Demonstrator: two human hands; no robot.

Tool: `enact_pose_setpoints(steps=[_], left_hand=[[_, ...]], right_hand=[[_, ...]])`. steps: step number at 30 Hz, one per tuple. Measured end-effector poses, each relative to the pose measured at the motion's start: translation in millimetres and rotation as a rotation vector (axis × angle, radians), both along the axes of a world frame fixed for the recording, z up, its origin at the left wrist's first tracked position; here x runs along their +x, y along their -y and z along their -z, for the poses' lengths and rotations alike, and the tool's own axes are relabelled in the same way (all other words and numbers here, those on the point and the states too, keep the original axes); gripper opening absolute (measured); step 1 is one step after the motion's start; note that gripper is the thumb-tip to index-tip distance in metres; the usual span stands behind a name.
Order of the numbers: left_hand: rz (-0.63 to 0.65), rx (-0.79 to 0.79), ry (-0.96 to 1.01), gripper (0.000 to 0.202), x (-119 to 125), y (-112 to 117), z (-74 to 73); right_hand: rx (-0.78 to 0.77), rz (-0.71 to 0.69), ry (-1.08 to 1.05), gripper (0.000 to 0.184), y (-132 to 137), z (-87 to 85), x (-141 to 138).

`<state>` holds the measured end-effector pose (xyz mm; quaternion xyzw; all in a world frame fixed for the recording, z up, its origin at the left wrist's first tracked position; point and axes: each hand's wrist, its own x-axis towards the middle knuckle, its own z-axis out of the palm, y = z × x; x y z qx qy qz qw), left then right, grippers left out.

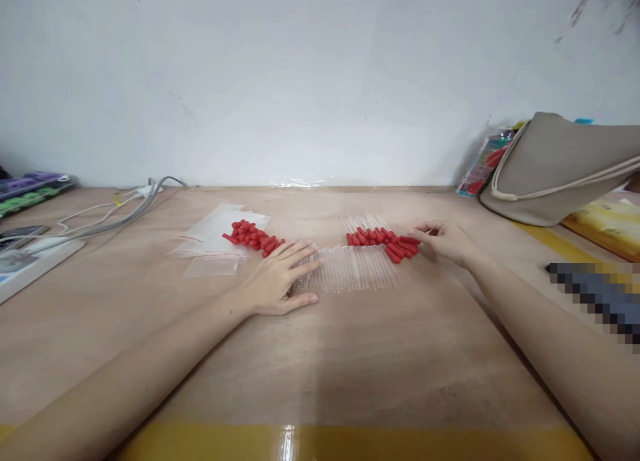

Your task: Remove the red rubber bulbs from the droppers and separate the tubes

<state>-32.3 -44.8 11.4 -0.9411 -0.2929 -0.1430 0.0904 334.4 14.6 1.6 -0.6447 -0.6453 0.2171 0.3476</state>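
A row of thin clear glass dropper tubes lies side by side on the wooden table. My left hand rests flat over the left end of the row, fingers spread. A heap of red rubber bulbs lies just beyond its fingertips, partly over clear plastic bags. Behind the row, more tubes carry red bulbs on their near ends. At the right, my right hand pinches the end of a red rubber bulb beside a small cluster of bulbs. Its fingertips partly hide the grip.
A grey-beige bag and a colourful packet stand at the back right, near a yellow package. On the left are a white power strip, cables and a purple-green pack. A wall closes off the back.
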Motion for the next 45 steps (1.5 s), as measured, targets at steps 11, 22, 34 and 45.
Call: enact_pose_setpoints(steps=[11,22,34,45], left_hand=[[-0.020,-0.094,-0.036,0.049,-2,-3,4.9],[0.020,-0.069,0.065,0.047,-3,-3,10.7],[-0.134,0.311,0.247,0.044,14,4,11.5],[0.033,0.456,0.173,0.016,24,10,9.9]], right_hand=[[0.062,-0.050,0.304,0.037,-8,-11.3,-29],[-0.024,0.106,0.289,0.033,-14,-14.4,-44],[0.608,-0.327,0.079,0.014,49,-7.3,-91],[0.858,-0.477,0.333,0.015,72,12.4,-118]])
